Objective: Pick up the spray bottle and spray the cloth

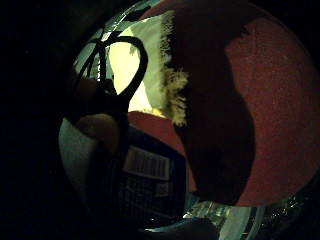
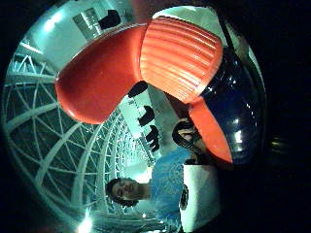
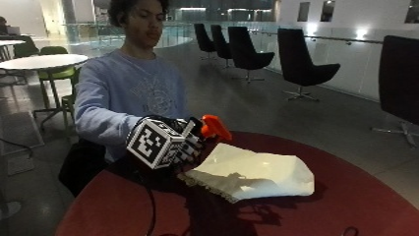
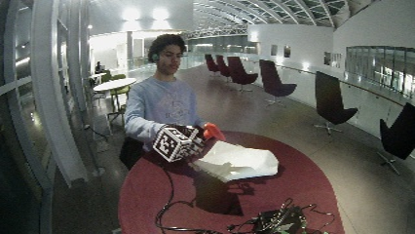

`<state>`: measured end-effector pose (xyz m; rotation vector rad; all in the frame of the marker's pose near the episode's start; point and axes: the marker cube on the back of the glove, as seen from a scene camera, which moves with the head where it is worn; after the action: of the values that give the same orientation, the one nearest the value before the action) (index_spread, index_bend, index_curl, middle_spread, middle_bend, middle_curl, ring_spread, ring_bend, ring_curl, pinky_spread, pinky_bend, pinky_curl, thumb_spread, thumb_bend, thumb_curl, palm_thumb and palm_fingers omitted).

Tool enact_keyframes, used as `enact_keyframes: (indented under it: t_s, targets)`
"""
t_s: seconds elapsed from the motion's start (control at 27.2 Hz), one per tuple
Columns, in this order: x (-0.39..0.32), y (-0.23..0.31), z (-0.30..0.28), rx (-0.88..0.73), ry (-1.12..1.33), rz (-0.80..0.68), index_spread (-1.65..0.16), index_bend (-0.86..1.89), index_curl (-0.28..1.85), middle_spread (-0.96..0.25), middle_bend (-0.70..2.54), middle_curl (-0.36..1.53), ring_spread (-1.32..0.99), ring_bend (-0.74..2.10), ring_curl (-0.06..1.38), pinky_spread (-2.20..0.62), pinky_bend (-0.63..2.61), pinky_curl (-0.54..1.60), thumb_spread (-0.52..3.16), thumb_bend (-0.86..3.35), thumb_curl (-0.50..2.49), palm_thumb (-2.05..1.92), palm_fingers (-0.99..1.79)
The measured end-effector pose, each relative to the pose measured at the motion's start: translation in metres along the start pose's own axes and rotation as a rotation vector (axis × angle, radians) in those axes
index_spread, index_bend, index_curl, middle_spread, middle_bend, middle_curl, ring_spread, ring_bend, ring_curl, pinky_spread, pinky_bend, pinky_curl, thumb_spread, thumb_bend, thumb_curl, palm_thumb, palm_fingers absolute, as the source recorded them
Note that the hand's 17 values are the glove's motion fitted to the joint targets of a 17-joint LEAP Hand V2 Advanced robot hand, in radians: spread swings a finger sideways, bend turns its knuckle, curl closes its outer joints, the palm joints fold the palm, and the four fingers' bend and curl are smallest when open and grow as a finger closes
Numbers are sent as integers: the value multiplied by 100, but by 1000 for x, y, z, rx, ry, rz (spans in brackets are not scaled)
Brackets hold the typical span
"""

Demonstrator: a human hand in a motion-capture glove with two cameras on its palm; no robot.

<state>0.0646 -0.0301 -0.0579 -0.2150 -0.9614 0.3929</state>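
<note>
Your gloved right hand is raised above the near edge of the red table, and its fingers are curled round the spray bottle, holding it clear of the tabletop. Only the bottle's orange spray head shows past your glove in the outside view, its nozzle jutting out beyond your knuckles toward the far side of the table.

From the thumb side of your palm, the orange spray head fills much of the view, with its ribbed collar meeting the dark blue body of the bottle, so the bottle sits right against your palm. From the little finger side, the lower part of the bottle with its white label lies close against the hand, and the table surface shows beyond it.

The cloth is pale and crumpled, lying on the table just beside and below your hand, on the side the nozzle faces. Its frayed, fringed edge is the part nearest your palm. The cloth and the bottle are apart; nothing shows them touching.

Your other hand cannot be made out in these views. At the table's near edge in the wide view lies a tangle of cables and gear, well apart from your hand.
</note>
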Motion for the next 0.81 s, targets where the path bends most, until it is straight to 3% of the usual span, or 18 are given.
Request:
enact_keyframes:
  t_s: [0.37, 0.81]
  targets:
    - [-8, 1, 7, 17, -43, -54, -18, 14, 40, -6, 25, 51, -2, 50, 41, 9, 30, 38, 66, -3, 67, 99, 112]
    - [-87, -3, 84, 40, -260, -506, -19, 15, 40, -7, 24, 51, -3, 50, 41, 8, 29, 37, 65, -3, 67, 100, 110]
